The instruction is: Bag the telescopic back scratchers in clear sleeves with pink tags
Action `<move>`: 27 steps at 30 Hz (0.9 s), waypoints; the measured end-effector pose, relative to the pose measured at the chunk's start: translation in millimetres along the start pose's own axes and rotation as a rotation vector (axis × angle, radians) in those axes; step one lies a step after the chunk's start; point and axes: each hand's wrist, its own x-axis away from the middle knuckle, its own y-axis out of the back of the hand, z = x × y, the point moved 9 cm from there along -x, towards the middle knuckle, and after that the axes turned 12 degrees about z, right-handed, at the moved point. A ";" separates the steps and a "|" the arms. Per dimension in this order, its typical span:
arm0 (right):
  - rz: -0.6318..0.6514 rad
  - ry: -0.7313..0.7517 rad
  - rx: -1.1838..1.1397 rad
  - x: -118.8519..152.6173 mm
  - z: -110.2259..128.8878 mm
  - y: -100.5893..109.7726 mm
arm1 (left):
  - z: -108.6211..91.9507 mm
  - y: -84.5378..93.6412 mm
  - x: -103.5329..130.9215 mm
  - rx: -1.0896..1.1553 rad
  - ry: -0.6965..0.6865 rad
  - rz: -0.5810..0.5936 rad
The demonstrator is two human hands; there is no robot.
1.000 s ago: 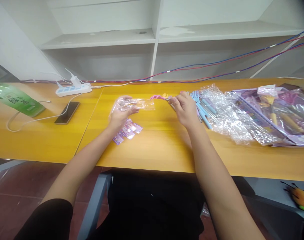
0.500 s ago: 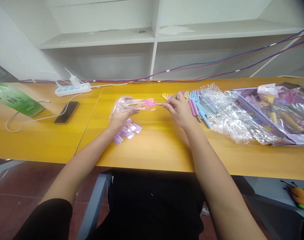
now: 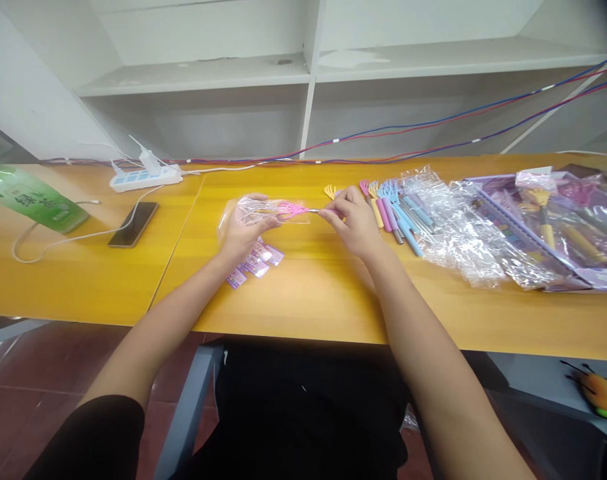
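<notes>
My left hand (image 3: 250,227) is closed on a clear plastic bag (image 3: 228,217) above the table. A back scratcher with a pink claw-shaped head (image 3: 293,210) has that head inside the bag's mouth, pointing left. My right hand (image 3: 353,217) pinches its thin metal rod; the rest of the handle is hidden by the fingers. Beneath my left wrist lie several small purple printed cards (image 3: 257,263). Right of my right hand is a pile of back scratchers (image 3: 400,213) with yellow, pink, purple and blue handles.
Loose clear bags (image 3: 468,233) lie beside a purple box (image 3: 563,267) of bagged scratchers at the right. On the left are a phone (image 3: 133,225), a power strip (image 3: 146,178) and a green bottle (image 3: 38,197). Cables (image 3: 393,160) run along the back.
The pink head has slid a little further left into the bag, and its claws look closer together. My right hand has shifted slightly; my left hand stays nearly in place.
</notes>
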 end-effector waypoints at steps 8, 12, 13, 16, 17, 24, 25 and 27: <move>0.033 0.031 -0.062 0.8 11.6 -10.0 | 8.5 -5.7 -0.2 0.037 -0.020 0.049; 0.066 0.047 -0.067 2.1 19.5 -19.3 | 7.1 -8.3 1.9 -0.051 -0.020 0.046; 0.067 0.047 -0.064 2.5 20.6 -20.7 | 6.4 -9.6 2.8 -0.052 -0.011 0.046; 0.074 0.043 -0.067 3.3 23.6 -24.7 | 7.1 -17.0 6.5 0.009 0.048 0.066; 0.078 0.042 -0.070 3.5 24.8 -26.3 | 8.0 -19.5 7.9 0.035 0.069 0.070; 0.161 0.021 -0.106 3.2 31.8 -36.2 | 16.8 -19.3 9.0 0.179 0.120 0.010; 0.179 0.020 -0.112 2.8 31.0 -36.1 | 16.3 -16.7 7.4 0.198 0.110 -0.004; 0.212 0.003 -0.119 1.9 26.3 -34.7 | 13.8 -10.0 3.8 0.230 0.085 -0.036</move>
